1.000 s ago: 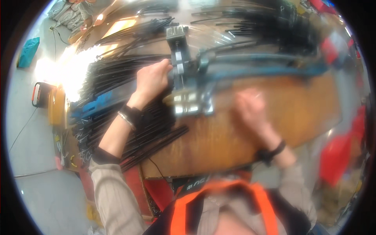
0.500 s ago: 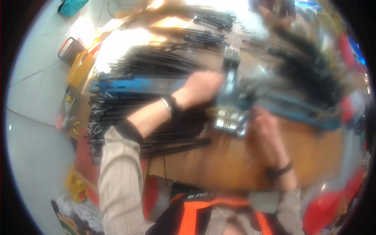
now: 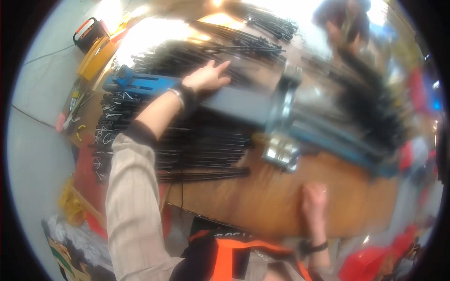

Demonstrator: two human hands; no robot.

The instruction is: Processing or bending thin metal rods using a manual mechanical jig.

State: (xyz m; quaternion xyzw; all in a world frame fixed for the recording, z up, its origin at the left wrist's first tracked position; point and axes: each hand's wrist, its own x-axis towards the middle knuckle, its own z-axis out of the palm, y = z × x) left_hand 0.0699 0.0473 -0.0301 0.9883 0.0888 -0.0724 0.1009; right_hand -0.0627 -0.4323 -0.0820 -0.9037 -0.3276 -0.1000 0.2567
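My left hand reaches over a long blue metal bar fixture, its fingers spread apart. Just past the fingertips lies a bundle of thin black rods. My right hand is curled closed above the bare wood near the front of the table; any small thing inside it is hidden. Ahead of this hand, a shiny metal block sits at the near end of a crosswise clamp piece on the fixture. Another stack of black rods, with white strings at its left ends, lies nearer to me.
The wooden table extends to the right. A blurred dark pile of rods is at the right, with another person beyond. More rods lie at the back. A yellow case and a red container flank the table.
My left hand has moved left and away from the clamp piece, its fingers now spread. My right hand has drawn back toward me from the metal block. The view has shifted slightly.
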